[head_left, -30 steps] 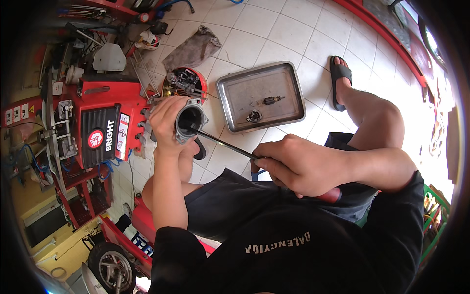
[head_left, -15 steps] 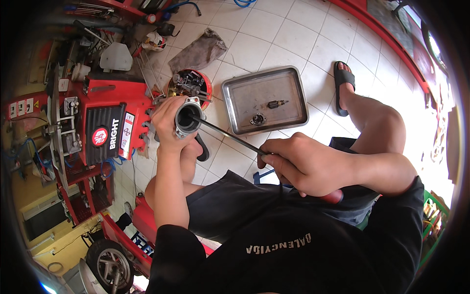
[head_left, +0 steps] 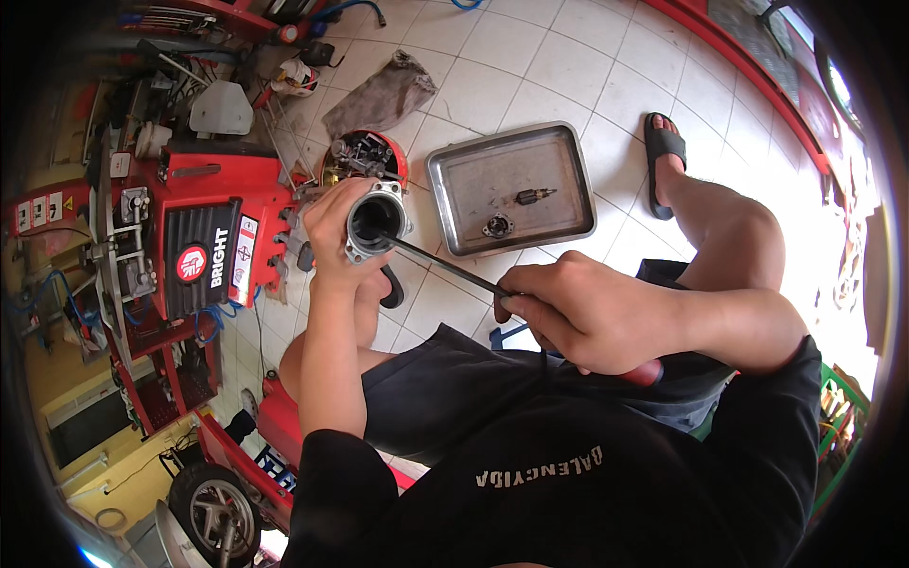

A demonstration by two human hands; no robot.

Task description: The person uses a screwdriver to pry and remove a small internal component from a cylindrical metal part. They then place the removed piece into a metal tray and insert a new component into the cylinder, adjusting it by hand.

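Observation:
My left hand [head_left: 327, 227] is wrapped round a grey metal cylindrical housing [head_left: 377, 216] with a flanged rim, its open mouth turned up toward me. A long screwdriver [head_left: 447, 266] with a dark shaft and red handle is in my right hand [head_left: 597, 317], fingers closed round it. The shaft slants to the left, and its tip is inside the bore of the housing, where I cannot see its end. Beyond my hands, a metal tray [head_left: 437, 194] on the floor holds a small dark shaft-like part [head_left: 534, 197] and a round flanged part [head_left: 497, 225].
A red tub [head_left: 401, 170] of metal parts stands just beyond my left hand, with a dirty grey rag [head_left: 383, 92] behind it. A red machine [head_left: 227, 180] fills the left side. A wheel [head_left: 216, 511] is at the lower left, and a green crate [head_left: 838, 417] at the right.
My left hand and the housing have shifted slightly to the right, and the mouth shows more openly. The screwdriver's tip now lies nearer the bore's right side. My right hand is almost unmoved.

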